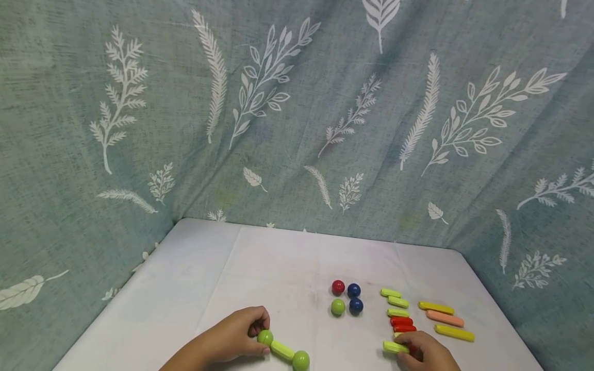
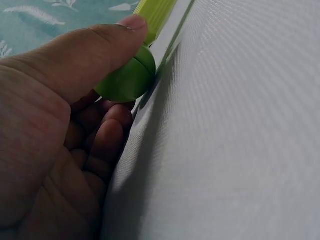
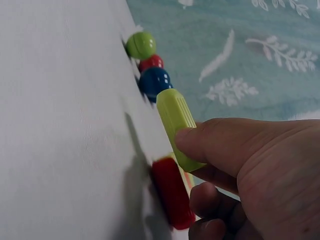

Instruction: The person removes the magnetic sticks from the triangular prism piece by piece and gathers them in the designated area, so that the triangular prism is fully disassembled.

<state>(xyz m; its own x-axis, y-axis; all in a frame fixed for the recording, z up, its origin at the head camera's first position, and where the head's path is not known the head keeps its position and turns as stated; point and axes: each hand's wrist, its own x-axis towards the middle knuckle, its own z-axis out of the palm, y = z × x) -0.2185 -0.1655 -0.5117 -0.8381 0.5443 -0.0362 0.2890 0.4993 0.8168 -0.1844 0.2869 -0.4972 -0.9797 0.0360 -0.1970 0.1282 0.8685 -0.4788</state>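
Observation:
My left hand [image 1: 238,332] pinches a green ball [image 1: 265,337] between thumb and fingers, low on the white table. That ball joins a short yellow-green rod [image 1: 282,350] with a second green ball [image 1: 301,360] on its other end. Over on the right, my right hand [image 1: 426,351] holds a loose yellow-green rod [image 3: 177,130] between thumb and fingers. In the right wrist view, the rod appears lifted off the table, with a red rod [image 3: 172,192] below it. The right fingers partly cover the nearest rods in the head view.
Beyond the hands sit a red ball [image 1: 338,287], a green ball [image 1: 337,307] and two blue balls [image 1: 356,306]. Short yellow-green rods [image 1: 398,302] and red rods [image 1: 401,320] lie in a column. Longer yellow rods [image 1: 455,333] and an orange one [image 1: 444,318] are farther right. Patterned cloth [image 1: 297,103] surrounds the table.

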